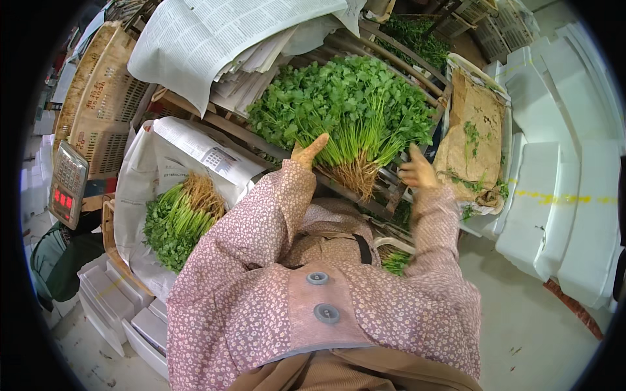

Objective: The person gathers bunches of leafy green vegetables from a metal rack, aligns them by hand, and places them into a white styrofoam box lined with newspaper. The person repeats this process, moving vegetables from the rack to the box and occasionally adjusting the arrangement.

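At the far crate [417, 78], left hand [306, 154] and right hand [417, 171], both open, flank the herb bundle [345, 111]; judged best: close evenly near the roots [357, 176], not leaves.

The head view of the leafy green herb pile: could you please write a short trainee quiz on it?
1. True or false: the left hand and right hand sit on either side of the big pile of green leafy herbs with pale roots.
2. Where does the smaller green herb bundle lie? A: on white newspaper; B: on the floor.
3. What shows red digits at the person's left?

Key: 1 true; 2 A; 3 the grey weighing scale.
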Action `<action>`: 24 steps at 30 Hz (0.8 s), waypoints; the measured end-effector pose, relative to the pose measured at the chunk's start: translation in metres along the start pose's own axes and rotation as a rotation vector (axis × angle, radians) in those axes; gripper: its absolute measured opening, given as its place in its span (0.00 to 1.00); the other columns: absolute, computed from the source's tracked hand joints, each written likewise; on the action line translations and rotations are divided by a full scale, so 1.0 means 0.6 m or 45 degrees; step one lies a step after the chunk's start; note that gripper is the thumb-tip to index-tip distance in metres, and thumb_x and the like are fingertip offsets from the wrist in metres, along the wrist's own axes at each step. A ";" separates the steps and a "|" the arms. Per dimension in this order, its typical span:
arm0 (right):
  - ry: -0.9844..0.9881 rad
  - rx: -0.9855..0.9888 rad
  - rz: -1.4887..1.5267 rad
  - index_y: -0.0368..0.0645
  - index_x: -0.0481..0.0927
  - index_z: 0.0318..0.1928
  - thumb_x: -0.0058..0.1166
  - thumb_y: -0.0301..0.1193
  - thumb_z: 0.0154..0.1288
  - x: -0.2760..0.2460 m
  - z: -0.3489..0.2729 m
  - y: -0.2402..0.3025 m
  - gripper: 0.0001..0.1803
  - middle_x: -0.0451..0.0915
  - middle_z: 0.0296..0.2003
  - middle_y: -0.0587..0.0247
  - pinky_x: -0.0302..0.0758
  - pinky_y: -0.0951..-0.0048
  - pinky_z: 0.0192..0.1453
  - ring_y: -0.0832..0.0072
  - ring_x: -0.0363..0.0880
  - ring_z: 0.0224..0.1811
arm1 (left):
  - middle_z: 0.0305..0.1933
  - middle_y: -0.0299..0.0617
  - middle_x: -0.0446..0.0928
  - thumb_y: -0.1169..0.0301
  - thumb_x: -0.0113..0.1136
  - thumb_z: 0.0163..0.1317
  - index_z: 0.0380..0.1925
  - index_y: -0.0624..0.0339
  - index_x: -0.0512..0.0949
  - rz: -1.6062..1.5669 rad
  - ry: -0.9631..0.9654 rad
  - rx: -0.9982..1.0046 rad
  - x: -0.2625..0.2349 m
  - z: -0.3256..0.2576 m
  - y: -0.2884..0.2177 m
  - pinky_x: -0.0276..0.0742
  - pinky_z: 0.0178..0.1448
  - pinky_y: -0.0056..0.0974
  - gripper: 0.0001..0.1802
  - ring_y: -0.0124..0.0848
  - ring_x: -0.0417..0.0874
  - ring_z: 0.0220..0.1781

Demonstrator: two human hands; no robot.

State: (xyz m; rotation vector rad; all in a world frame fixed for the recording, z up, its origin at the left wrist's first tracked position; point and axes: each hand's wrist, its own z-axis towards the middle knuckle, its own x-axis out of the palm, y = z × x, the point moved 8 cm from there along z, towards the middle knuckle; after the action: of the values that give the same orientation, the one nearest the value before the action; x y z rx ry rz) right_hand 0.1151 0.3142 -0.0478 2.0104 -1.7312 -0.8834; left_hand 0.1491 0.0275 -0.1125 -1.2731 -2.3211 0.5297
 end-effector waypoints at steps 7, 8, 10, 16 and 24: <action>-0.181 -0.832 -0.086 0.35 0.48 0.70 0.48 0.57 0.64 0.147 0.130 0.038 0.48 0.56 0.63 0.25 0.67 0.59 0.63 0.43 0.66 0.61 | 0.70 0.60 0.56 0.54 0.75 0.43 0.69 0.70 0.45 0.447 0.013 0.288 0.055 -0.074 -0.178 0.52 0.74 0.48 0.62 0.47 0.55 0.73; -0.139 -0.862 -0.034 0.34 0.47 0.70 0.50 0.59 0.62 0.155 0.104 0.058 0.51 0.55 0.64 0.24 0.65 0.60 0.64 0.41 0.64 0.63 | 0.70 0.60 0.55 0.57 0.72 0.48 0.69 0.69 0.45 0.513 0.030 0.331 0.032 -0.051 -0.189 0.56 0.73 0.48 0.58 0.46 0.56 0.73; -0.216 -0.831 -0.239 0.34 0.43 0.71 0.55 0.54 0.61 0.148 0.041 0.108 0.52 0.61 0.63 0.30 0.66 0.61 0.64 0.43 0.63 0.64 | 0.71 0.60 0.52 0.57 0.78 0.41 0.69 0.69 0.45 0.328 0.450 0.494 0.021 -0.012 -0.213 0.55 0.73 0.48 0.64 0.50 0.55 0.73; -0.569 -0.793 -0.885 0.38 0.44 0.71 0.55 0.48 0.61 0.112 0.084 0.081 0.49 0.67 0.57 0.34 0.72 0.56 0.58 0.44 0.73 0.54 | 0.73 0.59 0.48 0.48 0.64 0.55 0.70 0.65 0.41 1.306 -0.103 0.300 -0.049 0.020 -0.217 0.56 0.74 0.45 0.56 0.49 0.53 0.74; -0.379 -0.549 -0.763 0.51 0.39 0.73 0.61 0.55 0.53 0.128 0.048 0.067 0.57 0.54 0.68 0.41 0.78 0.63 0.52 0.52 0.74 0.55 | 0.65 0.48 0.67 0.64 0.54 0.66 0.63 0.59 0.66 1.617 -0.027 1.070 0.044 -0.182 -0.266 0.67 0.68 0.40 0.26 0.39 0.70 0.65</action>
State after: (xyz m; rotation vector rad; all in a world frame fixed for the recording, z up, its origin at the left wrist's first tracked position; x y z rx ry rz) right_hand 0.0708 0.2358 -0.0619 2.1808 -0.9162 -1.6520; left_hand 0.0860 -0.0170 0.0670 -2.0249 -0.7527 1.6310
